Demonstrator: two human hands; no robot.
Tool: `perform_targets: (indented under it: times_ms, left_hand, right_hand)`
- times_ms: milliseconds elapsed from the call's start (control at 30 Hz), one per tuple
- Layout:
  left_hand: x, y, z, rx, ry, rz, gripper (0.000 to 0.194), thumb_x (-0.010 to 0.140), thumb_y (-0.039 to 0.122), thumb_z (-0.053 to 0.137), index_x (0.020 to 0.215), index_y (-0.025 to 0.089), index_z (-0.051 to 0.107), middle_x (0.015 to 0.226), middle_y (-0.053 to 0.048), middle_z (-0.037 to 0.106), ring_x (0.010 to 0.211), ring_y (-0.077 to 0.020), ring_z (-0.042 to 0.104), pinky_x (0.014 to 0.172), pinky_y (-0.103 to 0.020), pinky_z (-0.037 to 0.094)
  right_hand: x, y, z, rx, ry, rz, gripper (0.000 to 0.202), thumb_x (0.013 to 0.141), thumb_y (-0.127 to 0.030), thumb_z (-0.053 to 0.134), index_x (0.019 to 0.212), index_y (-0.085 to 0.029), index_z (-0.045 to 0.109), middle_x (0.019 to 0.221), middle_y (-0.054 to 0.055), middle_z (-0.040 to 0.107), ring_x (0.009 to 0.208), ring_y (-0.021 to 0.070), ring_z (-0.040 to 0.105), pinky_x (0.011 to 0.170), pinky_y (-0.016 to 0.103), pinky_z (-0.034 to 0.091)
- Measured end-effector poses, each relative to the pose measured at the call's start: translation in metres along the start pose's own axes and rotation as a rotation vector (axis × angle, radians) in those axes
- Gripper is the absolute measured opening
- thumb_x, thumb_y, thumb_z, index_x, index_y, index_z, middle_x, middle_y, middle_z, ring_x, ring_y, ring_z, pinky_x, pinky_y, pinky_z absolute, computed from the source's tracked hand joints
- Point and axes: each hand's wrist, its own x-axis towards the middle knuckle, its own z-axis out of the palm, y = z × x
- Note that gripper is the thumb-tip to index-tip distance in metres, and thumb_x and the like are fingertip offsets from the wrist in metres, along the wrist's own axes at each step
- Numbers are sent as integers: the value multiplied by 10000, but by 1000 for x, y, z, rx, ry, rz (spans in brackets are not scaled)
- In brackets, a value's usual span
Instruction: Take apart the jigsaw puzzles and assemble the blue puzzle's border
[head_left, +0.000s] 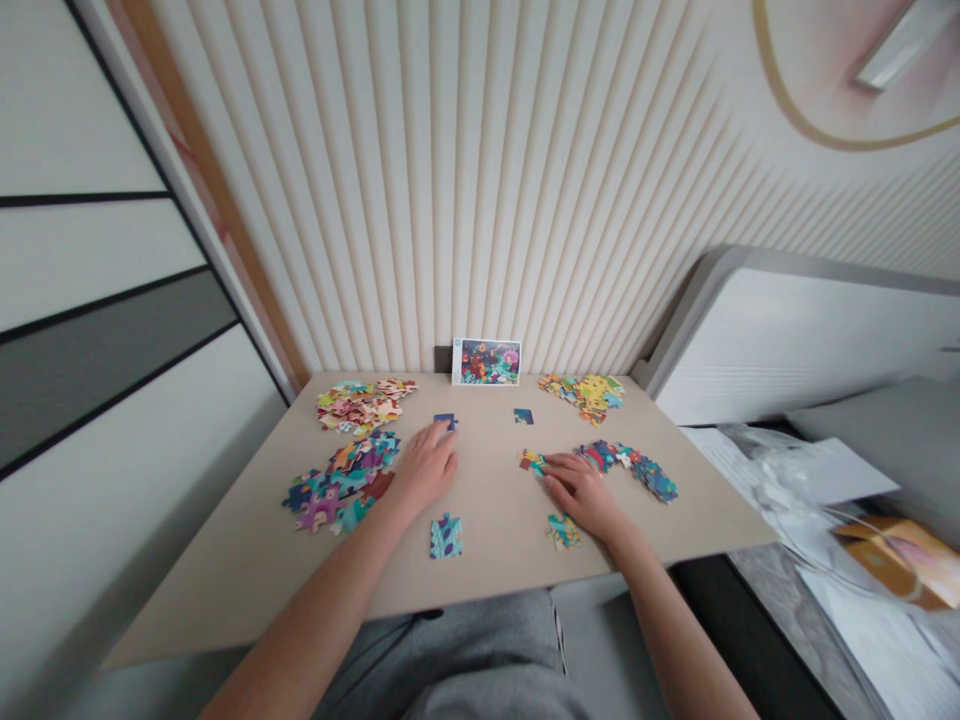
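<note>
My left hand [427,465] lies low over the table with its fingers stretched forward. Its fingertips meet the near edge of a dark blue puzzle piece [447,420]. On the other side, my right hand [583,490] rests with fingers extended and thumb apart, touching a multicoloured puzzle piece [531,461]. A second dark blue piece [523,416] lies flat beyond it. Nearer to me are a teal piece with purple spots [446,537] and a teal and yellow piece [562,532], the latter just below my right wrist.
Loose puzzle pieces form piles at back left [364,405], left [341,480], back right [589,395] and right [645,470]. A picture card [487,362] leans on the ribbed wall behind the beige table [495,570]. Papers and plastic [780,470] lie beside a bed at right.
</note>
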Motion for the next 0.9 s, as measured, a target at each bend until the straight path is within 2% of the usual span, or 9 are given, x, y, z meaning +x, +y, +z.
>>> perform_targets:
  times_ms: [167, 233, 300, 367, 433, 533, 633, 767, 900]
  left_hand:
    - [2, 36, -13, -174, -54, 259, 309, 984, 238, 481, 1232, 200, 661, 1356, -113, 584, 1286, -258, 520, 1115, -467, 430]
    - [2, 50, -16, -216, -90, 333, 290, 991, 244, 482, 1202, 214, 679, 1312, -97, 620, 1261, -245, 539, 1098, -454, 441]
    - [2, 62, -17, -245, -129, 394, 284, 1002, 255, 473, 1192, 226, 681, 1294, -83, 640, 1256, -231, 547, 1092, -434, 438]
    - [3, 73, -15, -256, -175, 442, 300, 1011, 274, 463, 1240, 226, 650, 1330, -79, 632, 1281, -220, 538, 1106, -417, 418]
    - [5, 81, -9, -242, -215, 462, 346, 1009, 306, 475, 1321, 212, 592, 1414, -93, 584, 1334, -224, 505, 1132, -414, 384]
    - [5, 89, 3, -201, -254, 465, 422, 997, 364, 503, 1384, 196, 532, 1499, -113, 508, 1404, -243, 444, 1160, -432, 332]
    - [3, 89, 7, -192, -277, 490, 382, 1006, 367, 490, 1348, 211, 558, 1465, -102, 548, 1386, -241, 468, 1161, -447, 312]
    - [-4, 88, -7, -262, -312, 607, 276, 994, 322, 524, 1227, 222, 631, 1331, -76, 652, 1289, -213, 556, 1121, -393, 363]
    - [-9, 90, -20, -327, -326, 689, 241, 975, 305, 558, 1181, 222, 652, 1277, -68, 678, 1261, -212, 572, 1104, -370, 382]
  right_hand:
    - [-16, -10, -11, 98, -2, 45, 316, 1024, -400, 471, 1045, -239, 741, 1023, 85, 728, 1009, 233, 642, 968, 438, 474]
    - [-33, -15, -19, 93, -8, 97, 299, 1002, -432, 521, 1127, -249, 723, 1099, 92, 714, 1064, 246, 630, 995, 445, 465]
    - [-51, -20, -27, 81, -82, 114, 368, 950, -475, 609, 1252, -276, 677, 1240, 100, 671, 1173, 270, 593, 1046, 462, 441]
    - [-68, -25, -32, 70, -163, 106, 500, 904, -497, 670, 1363, -310, 607, 1372, 100, 602, 1285, 294, 527, 1104, 486, 401]
    - [-80, -28, -33, 71, -185, 115, 500, 911, -477, 667, 1384, -335, 589, 1414, 86, 574, 1333, 294, 492, 1133, 490, 381]
    - [-87, -28, -29, 101, -132, 174, 365, 956, -418, 616, 1309, -334, 647, 1336, 74, 621, 1279, 263, 542, 1103, 450, 430]
    - [-85, -25, -25, 113, -84, 211, 342, 960, -403, 606, 1285, -312, 663, 1278, 85, 637, 1220, 261, 579, 1064, 437, 471]
    - [-77, -18, -22, 120, -45, 220, 356, 973, -399, 581, 1308, -298, 646, 1268, 97, 626, 1189, 264, 594, 1041, 437, 492]
    - [-72, -10, -20, 84, -69, 152, 354, 995, -376, 545, 1332, -311, 634, 1271, 99, 615, 1199, 259, 583, 1038, 435, 490]
